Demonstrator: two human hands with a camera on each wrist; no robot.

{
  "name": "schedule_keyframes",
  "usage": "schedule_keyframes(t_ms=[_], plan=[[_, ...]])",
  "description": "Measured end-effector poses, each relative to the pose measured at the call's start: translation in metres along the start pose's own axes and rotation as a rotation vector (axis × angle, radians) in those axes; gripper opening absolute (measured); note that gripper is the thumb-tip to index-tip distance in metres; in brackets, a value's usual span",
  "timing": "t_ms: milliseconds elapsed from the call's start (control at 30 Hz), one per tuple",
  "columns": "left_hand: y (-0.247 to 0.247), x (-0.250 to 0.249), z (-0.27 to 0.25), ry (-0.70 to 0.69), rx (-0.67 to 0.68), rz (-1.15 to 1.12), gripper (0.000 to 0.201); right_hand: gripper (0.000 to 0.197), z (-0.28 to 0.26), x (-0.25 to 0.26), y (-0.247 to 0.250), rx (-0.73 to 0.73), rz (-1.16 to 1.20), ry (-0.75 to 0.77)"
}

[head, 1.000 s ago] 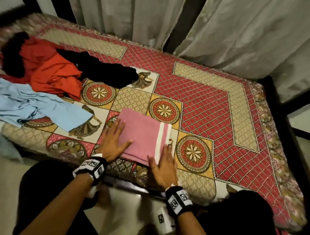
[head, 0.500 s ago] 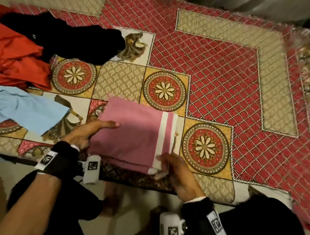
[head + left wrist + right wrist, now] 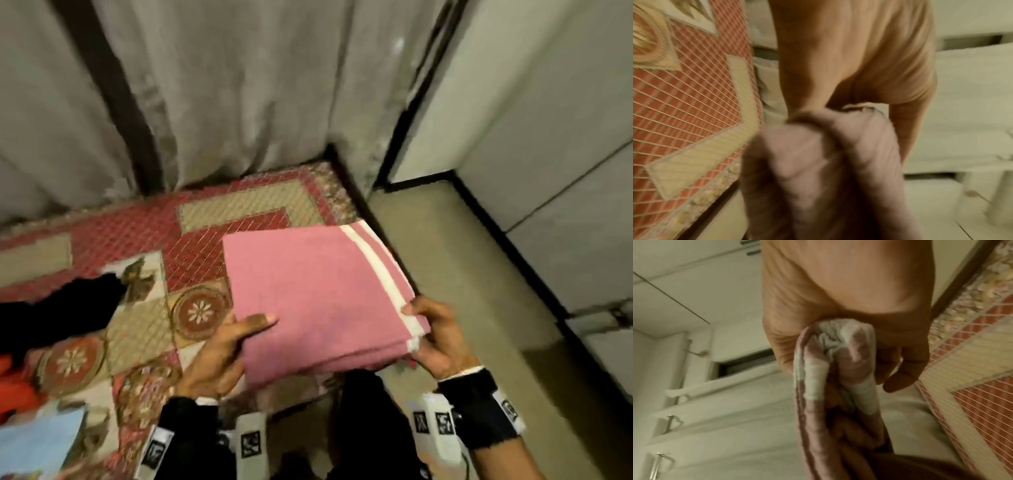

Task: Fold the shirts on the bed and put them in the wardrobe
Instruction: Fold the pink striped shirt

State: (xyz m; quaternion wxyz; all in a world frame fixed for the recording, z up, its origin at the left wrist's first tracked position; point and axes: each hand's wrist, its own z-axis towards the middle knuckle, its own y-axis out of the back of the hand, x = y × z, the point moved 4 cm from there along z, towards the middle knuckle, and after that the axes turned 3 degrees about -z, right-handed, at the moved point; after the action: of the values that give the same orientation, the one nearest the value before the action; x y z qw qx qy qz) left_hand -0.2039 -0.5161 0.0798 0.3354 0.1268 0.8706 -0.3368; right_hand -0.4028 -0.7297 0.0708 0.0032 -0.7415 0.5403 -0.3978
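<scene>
A folded pink shirt point(image 3: 315, 294) with a white stripe hangs in the air over the bed's near right corner, held flat between both hands. My left hand point(image 3: 226, 346) grips its near left edge, thumb on top and fingers underneath. My right hand point(image 3: 435, 339) pinches the white-striped right corner. The left wrist view shows the pink shirt point(image 3: 818, 162) bunched in the left hand point(image 3: 857, 65). Pink and white folds point(image 3: 838, 361) fill the right hand point(image 3: 849, 296) in the right wrist view.
The bed point(image 3: 219, 236) with its red patterned cover lies on the left; a black garment point(image 3: 54, 311), a red one point(image 3: 17, 387) and a light blue one point(image 3: 34, 445) lie on it. Grey curtains point(image 3: 222, 85) hang behind. White wardrobe doors point(image 3: 548, 154) stand at the right past bare floor point(image 3: 462, 274).
Both hands slid under the pink shirt's edges, gripped it and lifted it off the bed. It has moved to the right, and the head view has swung towards the wardrobe.
</scene>
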Motion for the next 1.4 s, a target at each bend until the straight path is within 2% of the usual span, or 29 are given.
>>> schedule_keyframes(t_ms=[67, 133, 200, 267, 300, 400, 467, 533, 600, 667, 733, 833, 900, 967, 1000, 1033, 1100, 1200, 1233, 1333, 1400], plan=[[-0.094, -0.023, -0.018, -0.019, 0.139, 0.094, 0.039, 0.06, -0.061, 0.066, 0.028, -0.034, 0.07, 0.126], [-0.169, -0.038, -0.031, -0.072, 0.234, 0.193, 0.037, 0.068, -0.109, 0.112, 0.055, -0.099, 0.099, 0.231], [-0.238, -0.043, -0.042, -0.112, 0.293, 0.296, 0.031, 0.079, -0.155, 0.142, 0.084, -0.155, 0.157, 0.3], [-0.294, -0.034, -0.054, -0.099, 0.334, 0.343, 0.025, 0.074, -0.193, 0.155, 0.107, -0.198, 0.18, 0.35], [-0.317, -0.025, -0.058, -0.063, 0.355, 0.348, 0.026, 0.065, -0.208, 0.156, 0.116, -0.219, 0.194, 0.367], [-0.376, 0.017, -0.069, 0.191, 0.453, 0.305, 0.025, 0.034, -0.255, 0.147, 0.156, -0.331, 0.307, 0.492], [-0.396, 0.044, -0.068, 0.27, 0.497, 0.314, 0.022, 0.037, -0.275, 0.131, 0.18, -0.42, 0.351, 0.525], [-0.419, 0.08, -0.075, 0.376, 0.571, 0.345, 0.02, 0.043, -0.302, 0.106, 0.21, -0.526, 0.445, 0.574], [-0.444, 0.118, -0.082, 0.499, 0.632, 0.374, 0.018, 0.03, -0.327, 0.084, 0.241, -0.573, 0.558, 0.653], [-0.471, 0.16, -0.09, 0.583, 0.67, 0.439, 0.03, 0.014, -0.355, 0.069, 0.268, -0.633, 0.631, 0.712], [-0.501, 0.204, -0.103, 0.648, 0.723, 0.537, 0.034, 0.01, -0.38, 0.055, 0.302, -0.722, 0.684, 0.742], [-0.547, 0.273, -0.12, 0.713, 0.81, 0.638, 0.035, 0.013, -0.416, 0.038, 0.368, -0.914, 0.721, 0.729], [-0.581, 0.326, -0.124, 0.747, 0.846, 0.679, 0.032, 0.012, -0.434, 0.037, 0.42, -0.91, 0.763, 0.755], [-0.615, 0.379, -0.122, 0.76, 0.871, 0.728, 0.031, 0.032, -0.448, 0.041, 0.474, -0.916, 0.785, 0.75], [-0.636, 0.414, -0.118, 0.756, 0.883, 0.754, 0.033, 0.035, -0.455, 0.044, 0.511, -0.932, 0.794, 0.743], [-0.656, 0.446, -0.113, 0.74, 0.89, 0.78, 0.034, 0.032, -0.46, 0.047, 0.547, -0.933, 0.801, 0.746], [-0.705, 0.512, -0.102, 0.711, 0.88, 0.842, 0.041, 0.01, -0.465, 0.057, 0.627, -0.963, 0.82, 0.681], [-0.779, 0.607, -0.092, 0.643, 0.853, 0.931, 0.053, 0.036, -0.466, 0.052, 0.764, -1.123, 0.747, 0.578], [-0.805, 0.637, -0.087, 0.619, 0.846, 0.964, 0.054, 0.035, -0.464, 0.053, 0.808, -1.099, 0.711, 0.572], [-0.864, 0.712, -0.075, 0.639, 0.799, 0.977, 0.036, 0.017, -0.474, 0.079, 0.879, -1.036, 0.695, 0.503], [-0.888, 0.742, -0.067, 0.654, 0.798, 0.975, 0.019, 0.011, -0.479, 0.093, 0.903, -1.02, 0.728, 0.541]])
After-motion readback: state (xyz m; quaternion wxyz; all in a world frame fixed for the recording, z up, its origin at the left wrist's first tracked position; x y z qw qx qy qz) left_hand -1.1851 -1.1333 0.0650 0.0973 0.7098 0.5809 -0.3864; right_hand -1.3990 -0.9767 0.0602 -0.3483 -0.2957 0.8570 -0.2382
